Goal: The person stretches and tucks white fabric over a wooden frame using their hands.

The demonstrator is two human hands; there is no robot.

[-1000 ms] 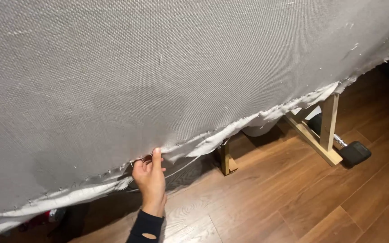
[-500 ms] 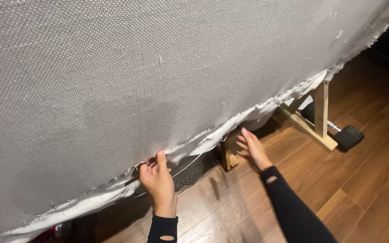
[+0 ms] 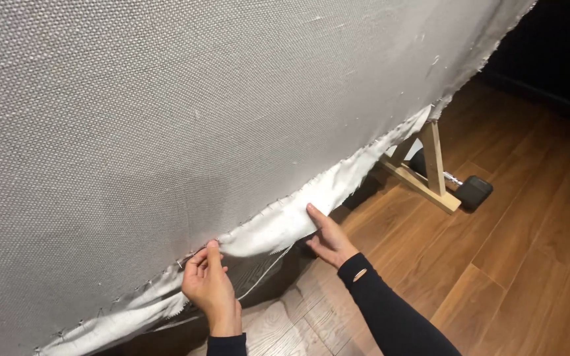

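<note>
Left hand (image 3: 210,290) pinches frayed white fabric edge (image 3: 278,227) below stapled grey woven upholstery panel (image 3: 199,112); right hand (image 3: 328,240), fingers spread, presses same edge. Wooden floor (image 3: 529,264) beneath.

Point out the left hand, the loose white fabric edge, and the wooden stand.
left hand (image 3: 211,290), head view, on the back of the hand.
white fabric edge (image 3: 278,227), head view, on the loose strip between the two hands.
wooden stand (image 3: 433,161), head view, on its upright post.
</note>
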